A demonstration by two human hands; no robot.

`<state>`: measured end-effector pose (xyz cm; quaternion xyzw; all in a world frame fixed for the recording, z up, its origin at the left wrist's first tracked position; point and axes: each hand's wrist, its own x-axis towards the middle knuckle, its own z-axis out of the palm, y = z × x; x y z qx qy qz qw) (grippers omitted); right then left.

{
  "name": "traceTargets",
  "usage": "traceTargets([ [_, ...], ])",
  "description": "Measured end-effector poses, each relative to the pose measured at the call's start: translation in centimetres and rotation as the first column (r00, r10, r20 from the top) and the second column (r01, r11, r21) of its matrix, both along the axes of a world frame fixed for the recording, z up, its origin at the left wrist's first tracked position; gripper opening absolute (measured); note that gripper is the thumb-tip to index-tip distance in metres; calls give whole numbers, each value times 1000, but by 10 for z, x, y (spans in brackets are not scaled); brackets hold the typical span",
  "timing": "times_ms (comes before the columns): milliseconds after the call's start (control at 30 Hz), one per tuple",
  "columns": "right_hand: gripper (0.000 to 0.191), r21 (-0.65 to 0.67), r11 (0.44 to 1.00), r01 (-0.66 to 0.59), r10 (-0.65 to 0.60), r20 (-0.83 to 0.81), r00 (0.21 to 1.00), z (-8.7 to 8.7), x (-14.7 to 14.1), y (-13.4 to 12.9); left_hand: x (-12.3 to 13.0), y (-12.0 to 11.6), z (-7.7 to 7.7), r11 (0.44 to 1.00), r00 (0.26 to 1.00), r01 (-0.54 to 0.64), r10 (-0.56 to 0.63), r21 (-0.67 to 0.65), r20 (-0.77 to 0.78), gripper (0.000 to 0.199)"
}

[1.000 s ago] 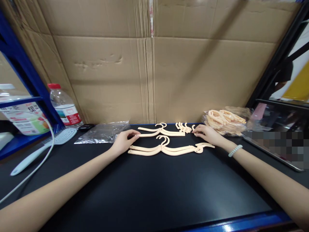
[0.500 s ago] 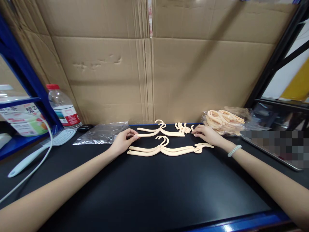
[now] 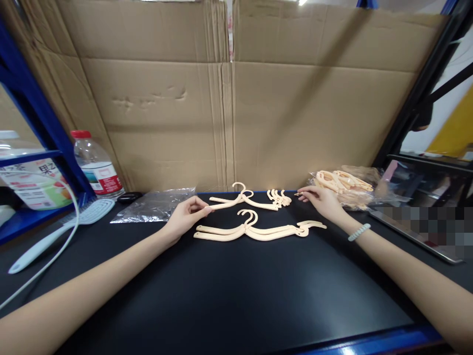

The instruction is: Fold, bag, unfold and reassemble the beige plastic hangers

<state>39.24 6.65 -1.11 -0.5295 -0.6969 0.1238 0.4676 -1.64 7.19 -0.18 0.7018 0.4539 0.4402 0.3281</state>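
My left hand (image 3: 190,214) pinches the left tip of a cream plastic hanger (image 3: 229,203) towards the back of the black table. The hanger's right arm reaches close to a small row of cream hooks (image 3: 279,197). Between the fingertips of my right hand (image 3: 321,199) is a small cream hook piece (image 3: 297,194), partly hidden and seen nearly edge-on. Nearer to me lie two hangers (image 3: 221,235) side by side, their hooks pointing to the back. At their right end rests another hooked cream piece (image 3: 310,226).
A clear bag of more cream hangers (image 3: 343,182) lies at the right, beside a flat tablet-like object (image 3: 414,234). On the left are a flat plastic bag (image 3: 151,204), a hairbrush (image 3: 84,214), a bottle (image 3: 98,165) and a white cable (image 3: 55,261). Cardboard (image 3: 166,108) stands behind.
My right hand has picked the single small hook piece up off the table. The back hanger has turned a little, its right end now nearer to me; my left hand keeps its tip.
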Motion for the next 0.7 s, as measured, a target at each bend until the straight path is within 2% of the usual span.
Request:
traceTargets([
  [67,29,28,999,36,-33,-115,993,4,-3,-2,0,0,0,1000,1000,6,-6,0,11,27],
  [200,31,37,996,87,-75,-241,968,13,-11,-9,-1,-1,0,998,996,56,-54,-16,73,28],
  [333,28,8,998,62,-56,-332,942,13,-18,-13,-1,-1,0,997,993,68,-65,-27,97,29],
  [433,37,-6,999,34,-34,-355,934,8,-21,-12,0,-2,1,997,992,71,-68,-20,107,28],
  [567,57,-52,997,-62,32,-444,895,3,-24,-11,7,-10,1,995,985,87,-79,-50,152,27],
  [633,53,-103,984,-143,69,-521,851,3,-27,-13,12,-14,1,993,983,104,-94,-56,160,26],
  [700,41,-150,965,-215,88,-587,805,5,-31,-15,14,-16,1,993,981,114,-106,-42,165,25],
])
